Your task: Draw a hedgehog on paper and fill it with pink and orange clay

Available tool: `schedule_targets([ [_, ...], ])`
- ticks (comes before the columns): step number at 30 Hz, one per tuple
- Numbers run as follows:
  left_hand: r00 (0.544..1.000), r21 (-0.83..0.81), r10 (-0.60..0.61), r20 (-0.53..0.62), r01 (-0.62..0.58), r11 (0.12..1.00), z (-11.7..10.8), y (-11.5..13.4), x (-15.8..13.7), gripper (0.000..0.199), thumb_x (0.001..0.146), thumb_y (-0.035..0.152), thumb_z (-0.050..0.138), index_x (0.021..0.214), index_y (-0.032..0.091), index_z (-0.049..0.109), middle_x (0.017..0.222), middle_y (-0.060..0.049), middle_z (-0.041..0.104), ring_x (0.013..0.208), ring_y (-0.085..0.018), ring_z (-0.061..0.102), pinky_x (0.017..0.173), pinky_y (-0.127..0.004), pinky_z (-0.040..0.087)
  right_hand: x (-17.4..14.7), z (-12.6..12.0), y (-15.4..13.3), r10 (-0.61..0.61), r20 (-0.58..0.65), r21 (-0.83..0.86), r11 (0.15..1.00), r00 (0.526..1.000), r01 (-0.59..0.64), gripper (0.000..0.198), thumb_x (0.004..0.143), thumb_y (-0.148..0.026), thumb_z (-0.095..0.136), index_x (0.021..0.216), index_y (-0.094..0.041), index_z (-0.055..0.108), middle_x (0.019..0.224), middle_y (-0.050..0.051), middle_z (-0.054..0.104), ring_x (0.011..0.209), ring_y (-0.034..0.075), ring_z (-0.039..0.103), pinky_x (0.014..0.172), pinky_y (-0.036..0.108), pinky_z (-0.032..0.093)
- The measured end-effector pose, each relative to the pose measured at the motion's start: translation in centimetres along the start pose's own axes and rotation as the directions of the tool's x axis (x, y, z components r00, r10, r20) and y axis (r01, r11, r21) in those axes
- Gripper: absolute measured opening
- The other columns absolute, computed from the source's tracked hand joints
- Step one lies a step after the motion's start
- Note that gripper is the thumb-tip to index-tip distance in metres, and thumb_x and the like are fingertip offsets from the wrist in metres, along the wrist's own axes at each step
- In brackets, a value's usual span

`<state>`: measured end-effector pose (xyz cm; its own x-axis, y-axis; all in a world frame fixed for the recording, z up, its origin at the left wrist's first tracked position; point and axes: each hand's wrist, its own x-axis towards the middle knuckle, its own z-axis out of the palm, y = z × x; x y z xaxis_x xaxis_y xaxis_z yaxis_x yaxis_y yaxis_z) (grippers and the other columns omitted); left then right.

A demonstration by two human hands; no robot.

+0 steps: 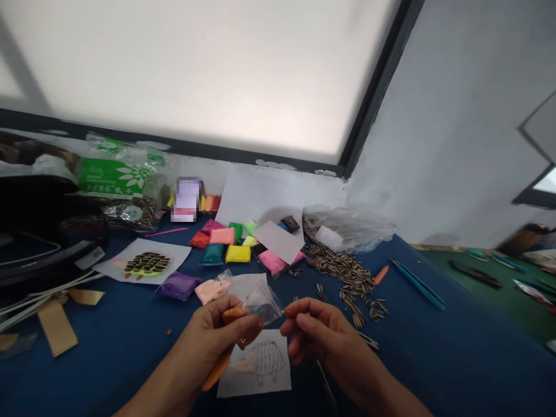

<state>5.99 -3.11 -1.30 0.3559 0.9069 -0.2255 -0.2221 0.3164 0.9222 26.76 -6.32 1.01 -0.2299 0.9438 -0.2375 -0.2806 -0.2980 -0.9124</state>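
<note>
My left hand is closed around an orange clay packet, its clear plastic sticking out past the fingers. More orange hangs below the palm. Facing it, my right hand has thumb and fingertips pinched together beside the plastic's edge; anything between them is too small to make out. Under both hands lies a white paper with a drawn hedgehog, its snout area covered in pale peach. Just beyond the left hand is a peach clay packet. Sunflower seeds are heaped past the right hand.
Several colored clay packets lie at the back, near a purple packet. A seed-covered hedgehog picture is at left. Blue tweezers lie at right. A green seed bag and a phone-like screen stand behind.
</note>
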Motion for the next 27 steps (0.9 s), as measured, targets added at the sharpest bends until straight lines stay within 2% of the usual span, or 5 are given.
schedule_targets([
  [3,1.0,-0.011,0.025,0.007,-0.025,1.0,0.04,0.04,0.04,0.041,0.067,0.047,0.089,0.069,0.02,0.058,0.064,0.003,0.061,0.064,-0.014,0.052,0.062,-0.024,0.039,-0.07,0.18,0.04,0.01,0.022,0.022,1.0,1.0,-0.011,0.038,0.078,-0.046,0.083,0.089,-0.016,0.064,0.079,0.001,0.07,0.058,0.01,0.063,0.054,0.021,0.05],
  [10,1.0,0.017,0.002,0.002,-0.002,1.0,0.19,0.1,-0.14,0.036,0.069,0.044,0.088,0.071,0.019,0.061,0.066,0.003,0.06,0.066,-0.013,0.05,0.064,-0.023,0.039,-0.23,0.39,-0.12,0.051,0.019,-0.146,0.988,0.999,-0.048,0.043,0.085,-0.053,0.074,0.072,-0.018,0.054,0.051,-0.008,0.05,0.041,0.004,0.036,0.041,0.015,0.025],
  [17,1.0,0.023,-0.014,0.026,0.014,1.0,0.07,-0.1,-0.11,0.034,0.064,0.033,0.091,0.074,0.019,0.062,0.066,0.005,0.059,0.064,-0.013,0.051,0.063,-0.023,0.039,-0.14,0.4,-0.15,0.007,-0.01,-0.13,0.992,1.0,-0.008,0.04,0.081,-0.051,0.08,0.077,-0.017,0.06,0.077,0.001,0.07,0.052,0.007,0.056,0.048,0.017,0.043],
  [22,1.0,0.066,0.012,-0.025,-0.011,0.998,0.01,-0.12,-0.13,0.039,0.062,0.037,0.091,0.091,0.018,0.073,0.071,0.002,0.063,0.065,-0.015,0.054,0.063,-0.025,0.041,-0.12,0.11,-0.36,-0.015,-0.023,-0.087,0.996,1.0,0.013,0.035,0.082,-0.047,0.08,0.084,-0.015,0.067,0.082,0.004,0.073,0.055,0.009,0.061,0.05,0.019,0.047],
  [27,1.0,0.066,-0.01,0.023,0.008,0.998,0.15,-0.25,-0.14,0.037,0.063,0.04,0.091,0.09,0.019,0.076,0.071,0.002,0.061,0.067,-0.014,0.051,0.064,-0.023,0.04,0.0,-0.09,-0.07,-0.013,-0.068,-0.042,0.999,0.998,0.01,0.034,0.075,-0.042,0.085,0.092,-0.014,0.073,0.072,-0.002,0.066,0.052,0.007,0.058,0.05,0.018,0.046],
])
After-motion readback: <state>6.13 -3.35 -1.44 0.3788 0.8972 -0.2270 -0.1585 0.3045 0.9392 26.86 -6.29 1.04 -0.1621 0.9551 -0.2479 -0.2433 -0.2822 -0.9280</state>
